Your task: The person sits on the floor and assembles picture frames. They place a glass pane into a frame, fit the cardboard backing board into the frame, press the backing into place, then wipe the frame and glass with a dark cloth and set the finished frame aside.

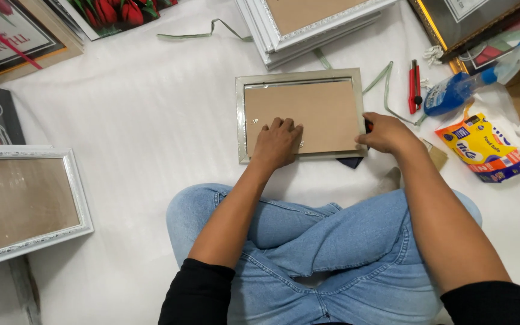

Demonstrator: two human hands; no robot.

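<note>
Both hands meet on the silver picture frame with brown cardboard back, long axis left-right, just beyond your knees: left hand flat on it, right hand gripping a small red-handled tool at its right edge.

A crumpled yellow plastic packet with blue and red print lies at the right on the white sheet. Just above it lies a blue spray bottle with a pale label, tipped on its side.
</note>
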